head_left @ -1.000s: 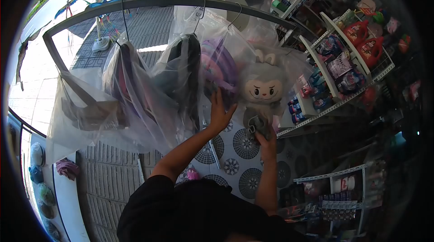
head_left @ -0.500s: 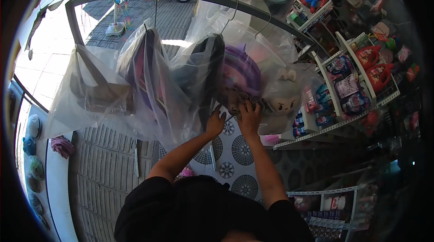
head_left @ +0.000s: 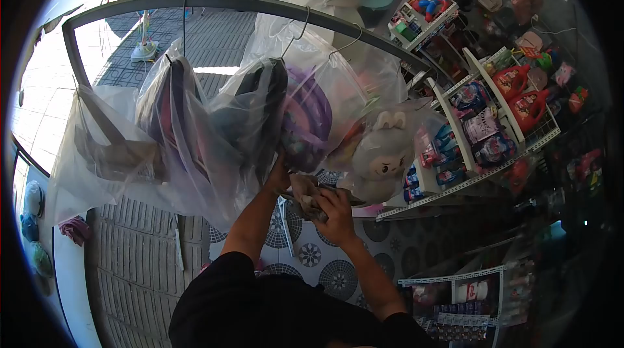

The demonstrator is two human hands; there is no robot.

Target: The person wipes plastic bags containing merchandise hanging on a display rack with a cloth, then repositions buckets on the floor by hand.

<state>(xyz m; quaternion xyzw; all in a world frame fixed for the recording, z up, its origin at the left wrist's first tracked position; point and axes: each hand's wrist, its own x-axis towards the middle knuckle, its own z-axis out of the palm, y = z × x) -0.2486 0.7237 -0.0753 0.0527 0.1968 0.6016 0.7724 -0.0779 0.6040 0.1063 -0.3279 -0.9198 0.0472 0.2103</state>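
Observation:
Bunched in my right hand [head_left: 335, 213] is a grey-brown cloth [head_left: 303, 193], the fingers closed over it. My left hand [head_left: 279, 174] reaches up beside the purple backpack [head_left: 307, 114]; its fingers are hidden behind the hanging bags. The backpack hangs under clear plastic. Just right of it hangs a grey plush-faced bag [head_left: 383, 159] with small ears, also plastic-covered. To the left of my left hand is a dark backpack [head_left: 257, 101] in plastic.
A metal rack bar [head_left: 227, 1] arches across the front, carrying a tan bag [head_left: 133, 156] and another plastic-covered backpack [head_left: 172, 114]. White shelves [head_left: 455, 114] with packaged goods stand at right. A lower shelf [head_left: 455, 278] is at bottom right. Several caps [head_left: 34, 198] lie at far left.
My right hand has moved down and left with the cloth, away from the plush-faced bag. My left hand has moved left, its fingers now out of sight. The view has shifted right.

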